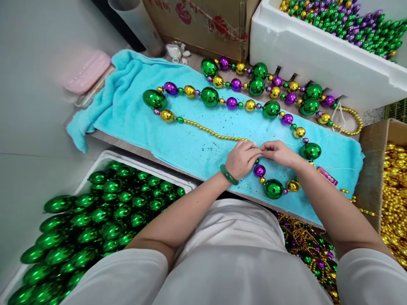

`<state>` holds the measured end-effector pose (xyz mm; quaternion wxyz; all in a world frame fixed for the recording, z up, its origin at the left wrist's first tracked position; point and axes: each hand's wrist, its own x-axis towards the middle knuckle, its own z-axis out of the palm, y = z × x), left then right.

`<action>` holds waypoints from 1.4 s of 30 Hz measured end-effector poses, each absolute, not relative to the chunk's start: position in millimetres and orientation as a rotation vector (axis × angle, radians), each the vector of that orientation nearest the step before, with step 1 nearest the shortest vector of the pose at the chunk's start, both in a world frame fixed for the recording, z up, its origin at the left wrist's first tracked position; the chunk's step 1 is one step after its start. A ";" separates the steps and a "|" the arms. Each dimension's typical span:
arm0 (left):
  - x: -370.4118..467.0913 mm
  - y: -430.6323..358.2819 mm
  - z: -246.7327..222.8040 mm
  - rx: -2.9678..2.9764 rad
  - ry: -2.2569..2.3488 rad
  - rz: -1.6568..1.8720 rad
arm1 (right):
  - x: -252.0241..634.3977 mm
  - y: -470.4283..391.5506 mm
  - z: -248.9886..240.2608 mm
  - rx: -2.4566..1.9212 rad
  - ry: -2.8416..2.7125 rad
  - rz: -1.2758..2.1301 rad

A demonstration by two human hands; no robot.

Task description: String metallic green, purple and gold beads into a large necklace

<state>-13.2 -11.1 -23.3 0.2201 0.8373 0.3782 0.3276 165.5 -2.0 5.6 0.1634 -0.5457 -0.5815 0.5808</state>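
Observation:
A bead necklace of shiny green, purple and gold balls loops across the turquoise towel. Its thin string of small gold beads leads to my left hand, which wears a green bangle at the wrist. My left fingers pinch the necklace where the gold string meets the end with the purple ball. Fingertip to fingertip with it, my right hand is closed in a pinch at the same spot. Whatever lies between the right fingertips is too small to make out.
Another bead necklace lies behind, by a white foam box full of beads. A tray of green balls stands at the front left, a carton of gold beads at the right. A small pink box lies beside my right forearm.

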 end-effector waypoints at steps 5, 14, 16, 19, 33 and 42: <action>-21.5 -7.9 -16.4 2.087 1.068 0.834 | 172.6 -5.7 7.9 -1.798 -1.863 1.378; -39.2 -12.2 -23.0 2.148 1.241 0.685 | 198.3 -19.8 15.5 -2.056 -2.313 0.939; -38.7 -14.2 -23.8 2.068 1.292 0.727 | 198.8 -23.4 13.8 -2.082 -2.352 0.887; -37.2 -15.7 -22.3 1.813 1.316 0.828 | 200.1 -26.5 15.0 -2.095 -2.320 0.898; -9.2 1.3 -0.4 0.497 0.809 0.878 | 149.4 -15.5 16.3 -1.063 -0.500 1.794; -8.4 -4.7 -8.6 0.779 0.963 0.792 | 142.0 -12.8 3.1 -1.258 -0.708 1.804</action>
